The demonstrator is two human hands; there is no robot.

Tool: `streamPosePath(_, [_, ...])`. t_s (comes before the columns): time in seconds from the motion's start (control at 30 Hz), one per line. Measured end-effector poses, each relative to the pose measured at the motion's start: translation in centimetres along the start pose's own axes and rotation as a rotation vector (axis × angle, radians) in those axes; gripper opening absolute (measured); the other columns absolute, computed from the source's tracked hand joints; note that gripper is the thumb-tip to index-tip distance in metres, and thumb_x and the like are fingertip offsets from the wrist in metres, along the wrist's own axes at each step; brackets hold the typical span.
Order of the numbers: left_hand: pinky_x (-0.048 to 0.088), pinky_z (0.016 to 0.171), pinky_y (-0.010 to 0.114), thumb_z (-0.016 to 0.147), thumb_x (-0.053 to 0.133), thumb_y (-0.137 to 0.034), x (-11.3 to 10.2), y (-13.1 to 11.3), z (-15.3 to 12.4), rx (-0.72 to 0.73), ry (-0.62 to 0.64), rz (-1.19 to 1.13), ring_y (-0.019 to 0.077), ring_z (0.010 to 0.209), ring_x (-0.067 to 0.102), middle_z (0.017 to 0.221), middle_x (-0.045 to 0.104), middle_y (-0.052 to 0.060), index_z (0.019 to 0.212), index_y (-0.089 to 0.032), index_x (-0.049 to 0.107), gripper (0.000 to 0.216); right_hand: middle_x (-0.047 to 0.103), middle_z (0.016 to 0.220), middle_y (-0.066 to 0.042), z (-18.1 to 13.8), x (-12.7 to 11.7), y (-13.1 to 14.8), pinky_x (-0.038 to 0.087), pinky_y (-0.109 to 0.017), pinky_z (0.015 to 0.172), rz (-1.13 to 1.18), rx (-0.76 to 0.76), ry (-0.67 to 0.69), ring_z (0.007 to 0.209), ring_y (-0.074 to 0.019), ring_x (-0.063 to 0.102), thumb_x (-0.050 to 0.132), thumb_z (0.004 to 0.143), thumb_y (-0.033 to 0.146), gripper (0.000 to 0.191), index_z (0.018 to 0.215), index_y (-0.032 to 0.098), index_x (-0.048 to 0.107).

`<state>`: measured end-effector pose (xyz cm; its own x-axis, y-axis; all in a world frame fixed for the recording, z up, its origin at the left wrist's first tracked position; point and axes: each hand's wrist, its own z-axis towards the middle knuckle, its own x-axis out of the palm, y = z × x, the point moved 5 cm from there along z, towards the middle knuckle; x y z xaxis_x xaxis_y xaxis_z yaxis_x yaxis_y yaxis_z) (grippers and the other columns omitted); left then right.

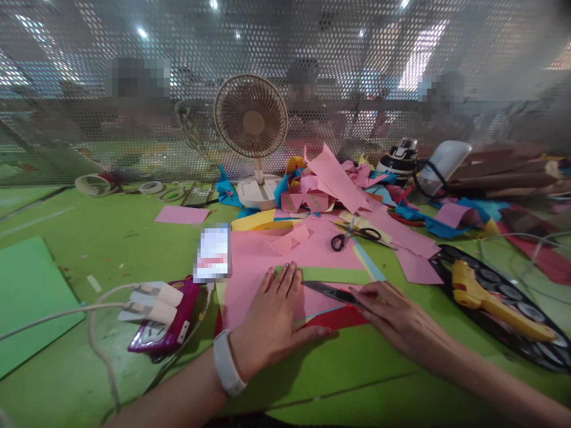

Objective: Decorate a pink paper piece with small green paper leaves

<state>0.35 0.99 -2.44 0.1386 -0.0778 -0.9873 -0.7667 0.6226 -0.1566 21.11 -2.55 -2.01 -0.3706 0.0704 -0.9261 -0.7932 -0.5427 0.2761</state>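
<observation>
My left hand point(274, 309) lies flat on a stack of pink paper point(254, 255), fingers stretched forward and thumb out to the right. A white band circles that wrist. My right hand point(392, 312) is closed around dark scissors point(330, 291) with red near the grip. Their blades look shut and lie low over the pink sheet, tip pointing left toward my left fingertips. A light green paper strip point(334, 274) lies just beyond the blades. Red paper point(343, 318) shows under the near edge of the stack. My right fingers partly hide the scissors' handles.
Black-handled scissors point(357, 235) lie beyond the stack. A phone point(213, 252) and purple power strip point(167, 324) with cables sit left. Right is a yellow glue gun point(495, 303) on a black tray point(450, 255). Behind are a fan point(252, 122) and paper scraps point(330, 172).
</observation>
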Motion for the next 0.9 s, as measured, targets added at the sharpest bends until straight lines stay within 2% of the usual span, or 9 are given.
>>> streamPosePath(0.2, [0.013,0.108,0.047,0.074,0.020,-0.074,0.0,-0.4,0.1,-0.007,0.020,-0.023,0.0291,0.133,0.013,0.145,0.017,0.016,0.138,-0.008,0.020,0.092,0.053,0.110,-0.008,-0.2,-0.1,-1.1,0.049,-0.033,0.084,-0.012,0.025,-0.001,0.100,-0.0199,0.053,0.041,0.088,0.022,0.038,0.125,0.024,0.047])
streamPosePath(0.43, [0.012,0.109,0.042,0.078,0.019,-0.069,-0.2,-1.3,0.1,0.041,0.108,-0.106,0.0238,0.134,0.006,0.147,0.007,0.013,0.140,-0.011,0.005,0.087,0.053,0.107,-0.008,-0.6,-0.6,-3.0,0.049,-0.034,0.079,-0.044,0.077,0.007,0.098,-0.0206,0.053,0.041,0.088,0.023,0.036,0.123,0.025,0.048])
streamPosePath(0.63, [0.006,0.108,0.047,0.075,0.019,-0.073,-0.2,-0.5,-0.3,-0.034,0.055,0.001,0.0288,0.134,0.003,0.146,0.008,0.017,0.139,-0.006,0.015,0.092,0.053,0.109,-0.009,-0.7,-0.2,-2.9,0.049,-0.034,0.081,-0.031,0.070,0.004,0.100,-0.0211,0.052,0.040,0.088,0.025,0.035,0.123,0.025,0.048])
streamPosePath(0.9, [0.006,0.107,0.052,0.072,0.018,-0.075,0.6,-0.5,-0.4,0.003,0.016,0.056,0.0332,0.133,0.007,0.145,0.014,0.019,0.137,-0.006,0.021,0.095,0.052,0.111,-0.009,0.4,0.0,-2.0,0.047,-0.036,0.085,-0.002,0.013,0.011,0.102,-0.0209,0.051,0.039,0.089,0.023,0.037,0.125,0.025,0.046])
